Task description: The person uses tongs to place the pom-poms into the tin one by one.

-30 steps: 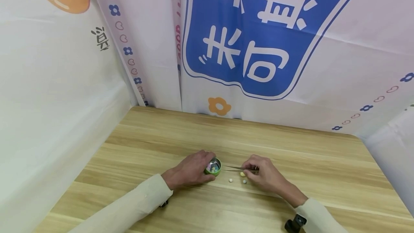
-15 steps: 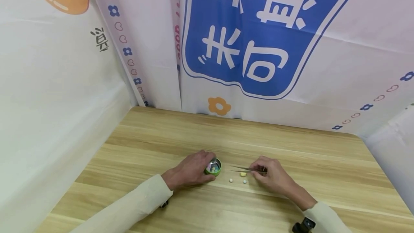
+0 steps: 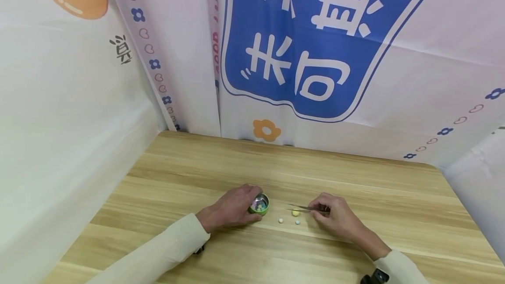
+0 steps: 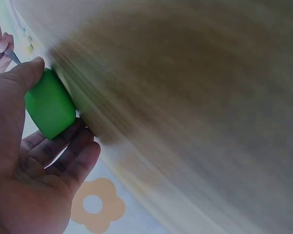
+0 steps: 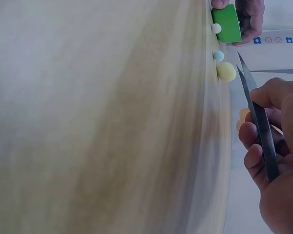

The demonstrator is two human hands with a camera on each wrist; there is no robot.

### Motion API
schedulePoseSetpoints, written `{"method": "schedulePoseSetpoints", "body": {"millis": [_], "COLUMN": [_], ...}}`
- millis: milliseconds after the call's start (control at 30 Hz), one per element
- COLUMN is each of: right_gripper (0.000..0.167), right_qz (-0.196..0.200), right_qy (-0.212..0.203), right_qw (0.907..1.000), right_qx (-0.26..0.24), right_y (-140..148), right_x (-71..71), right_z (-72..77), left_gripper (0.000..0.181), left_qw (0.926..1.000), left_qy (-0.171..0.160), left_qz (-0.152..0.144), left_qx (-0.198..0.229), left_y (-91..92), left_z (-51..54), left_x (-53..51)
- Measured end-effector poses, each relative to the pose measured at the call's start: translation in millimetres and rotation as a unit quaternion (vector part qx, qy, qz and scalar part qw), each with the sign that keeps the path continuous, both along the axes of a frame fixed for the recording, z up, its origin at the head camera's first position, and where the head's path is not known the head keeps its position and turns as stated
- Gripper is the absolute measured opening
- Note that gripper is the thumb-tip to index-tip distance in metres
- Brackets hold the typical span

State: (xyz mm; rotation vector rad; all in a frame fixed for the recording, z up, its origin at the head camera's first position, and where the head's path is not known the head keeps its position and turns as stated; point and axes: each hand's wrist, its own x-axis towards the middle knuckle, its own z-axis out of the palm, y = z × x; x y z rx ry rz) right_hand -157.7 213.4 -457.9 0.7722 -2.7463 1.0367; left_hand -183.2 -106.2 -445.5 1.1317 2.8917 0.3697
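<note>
My left hand (image 3: 234, 207) grips a small green tin (image 3: 259, 204) by its side, thumb and fingers round it. Inside lie several small pastel balls, and the tin's metal inner wall shows. In the left wrist view the tin (image 4: 51, 103) stands between thumb and fingers. My right hand (image 3: 335, 216) pinches metal tweezers (image 5: 259, 122), whose tips are apart with nothing between them and point toward the tin. On the table near the tips lie a yellow ball (image 5: 226, 71), a pale blue ball (image 5: 218, 56) and a whitish ball (image 3: 281, 221).
The wood-grain table (image 3: 189, 165) is bounded at the back by a printed white cloth (image 3: 355, 139) with a blue panel. Another white cloth (image 3: 71, 143) hangs along the left side. Dark wrist cameras sit at both sleeves.
My right hand has drawn back to the right with the tweezers, away from the tin. The left hand and the tin have stayed in place, as have the loose balls.
</note>
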Motion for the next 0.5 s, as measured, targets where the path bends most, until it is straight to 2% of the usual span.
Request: {"method": "schedulePoseSetpoints", "body": {"millis": [500], "right_gripper": [0.014], "right_qz": [-0.012], "right_qy": [-0.003], "right_qw": [0.9999], "right_qx": [0.004], "right_y": [6.1], "right_x": [3.1], "right_z": [1.9], "left_gripper": [0.053], "left_qw": [0.9999], "left_qy": [0.007], "left_qz": [-0.004], "left_qx": [0.009], "left_y": [-0.3], "left_z": [-0.4], "left_x": [0.0]}}
